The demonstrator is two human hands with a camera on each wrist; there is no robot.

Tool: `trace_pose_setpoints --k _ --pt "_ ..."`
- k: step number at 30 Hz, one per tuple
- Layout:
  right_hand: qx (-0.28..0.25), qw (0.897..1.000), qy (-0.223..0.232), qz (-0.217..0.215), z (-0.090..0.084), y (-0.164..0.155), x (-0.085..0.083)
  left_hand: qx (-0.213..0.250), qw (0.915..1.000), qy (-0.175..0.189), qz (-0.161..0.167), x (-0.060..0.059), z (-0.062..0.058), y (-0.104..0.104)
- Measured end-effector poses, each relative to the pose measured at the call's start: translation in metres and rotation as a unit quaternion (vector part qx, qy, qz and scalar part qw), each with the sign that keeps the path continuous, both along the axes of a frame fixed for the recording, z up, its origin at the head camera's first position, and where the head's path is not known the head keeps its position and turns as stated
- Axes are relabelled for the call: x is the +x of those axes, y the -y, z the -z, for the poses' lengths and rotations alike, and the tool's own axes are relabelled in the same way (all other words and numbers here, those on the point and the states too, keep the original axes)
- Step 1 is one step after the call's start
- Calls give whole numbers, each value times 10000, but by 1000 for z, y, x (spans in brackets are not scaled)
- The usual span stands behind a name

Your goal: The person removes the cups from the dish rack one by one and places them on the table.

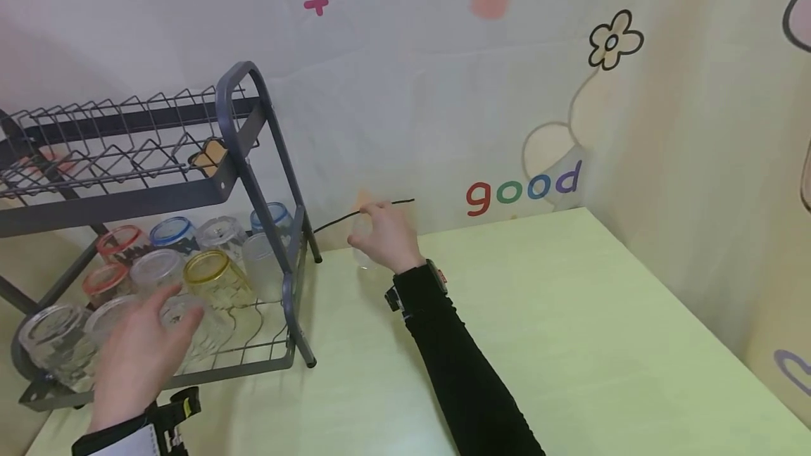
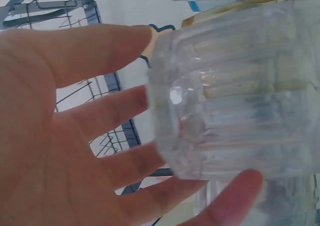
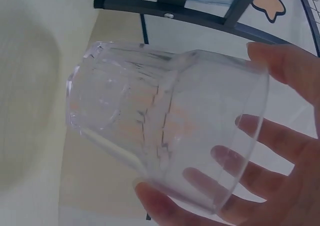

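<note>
My right hand (image 1: pixel 386 236) grips a clear drinking glass (image 3: pixel 165 121) around its rim, thumb on one side and fingers on the other. The glass is upright, its base toward the tabletop (image 1: pixel 507 343); in the head view the hand mostly covers it. My left hand (image 1: pixel 142 350) is at the front of the rack's lower shelf, fingers spread beside a clear ribbed glass (image 2: pixel 235 101). In the left wrist view the thumb tip is near that glass's base edge, with several fingers partly behind it.
A dark metal two-tier rack (image 1: pixel 114 206) stands at left. Its lower shelf holds several upside-down glasses, among them a yellow glass (image 1: pixel 218 279), a blue glass (image 1: pixel 173 234) and a red glass (image 1: pixel 123 241). Behind is a printed cloth wall (image 1: pixel 405 90).
</note>
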State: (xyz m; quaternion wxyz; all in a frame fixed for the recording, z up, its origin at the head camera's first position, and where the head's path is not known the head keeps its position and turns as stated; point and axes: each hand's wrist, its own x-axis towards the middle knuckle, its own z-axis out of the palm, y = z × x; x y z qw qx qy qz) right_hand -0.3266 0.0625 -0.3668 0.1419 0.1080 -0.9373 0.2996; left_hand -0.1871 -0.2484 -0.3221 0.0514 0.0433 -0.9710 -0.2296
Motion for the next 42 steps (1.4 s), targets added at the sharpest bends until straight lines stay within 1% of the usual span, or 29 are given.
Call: trace_pose_setpoints --k 2,5,10,14,18,25,29,34,37,42 --pt "103 9999 21 45 3 5 -1 14 9999 96 -102 -1 2 2" --pt "227 9996 12 194 8 15 -1 48 9996 237 -116 -1 5 4" --pt "596 9973 80 416 20 32 -1 40 9980 606 -174 1 6 9" --pt "688 9963 161 481 28 37 -3 -5 9970 728 -246 0 7 8" --pt "707 9960 132 522 31 35 -7 6 9969 744 -256 -1 6 5" --pt "767 9954 126 566 36 31 -14 -133 9977 649 -137 -4 8 3" --pt "685 9967 56 442 37 31 -16 -113 9977 649 -153 -6 8 3" --pt "545 9980 63 300 39 31 -17 -141 9981 594 -89 -6 9 4" --pt "436 9987 143 199 39 31 -18 -160 9986 509 -25 -7 9 3" --pt "332 9989 323 33 39 29 -16 -186 9987 474 -35 -8 9 3"
